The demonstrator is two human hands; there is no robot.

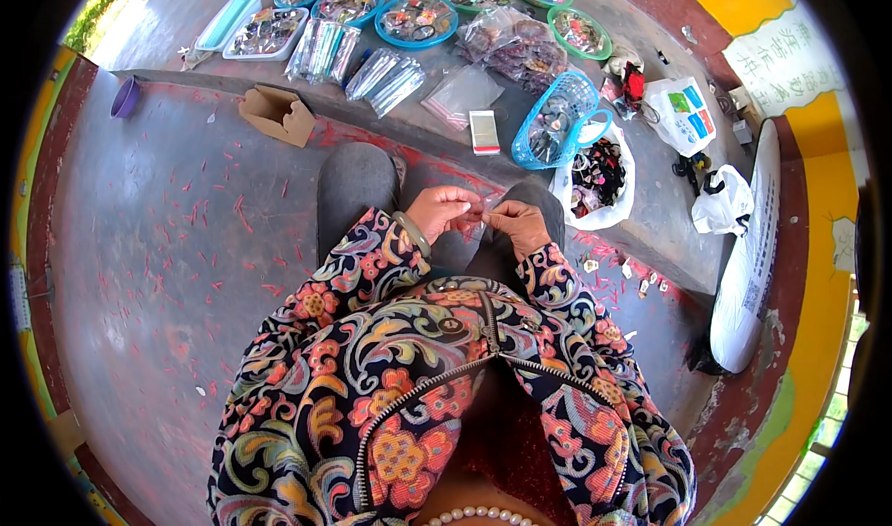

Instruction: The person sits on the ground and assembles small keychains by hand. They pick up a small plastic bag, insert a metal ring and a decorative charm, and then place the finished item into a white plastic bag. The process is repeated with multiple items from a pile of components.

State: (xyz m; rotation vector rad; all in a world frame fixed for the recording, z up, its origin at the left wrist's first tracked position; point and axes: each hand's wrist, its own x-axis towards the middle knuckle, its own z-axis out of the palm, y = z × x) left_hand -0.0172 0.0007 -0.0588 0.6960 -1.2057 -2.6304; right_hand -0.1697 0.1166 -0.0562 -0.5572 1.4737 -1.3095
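My left hand and my right hand meet above my knees, their fingertips pinched close together. Between them hangs something thin and see-through that looks like a small clear plastic bag. It is too faint to make out fully. A bangle circles my left wrist. Beyond my hands, on the raised concrete step, lie a phone with a white and red face and a stack of clear plastic bags. To the right of the phone stands a blue plastic basket with small items inside.
Round baskets of small goods line the back, beside filled clear packets. An open cardboard box stands on the floor at left. A white bag of dark items sits at right, near a long white wrapped roll. Red scraps litter the floor.
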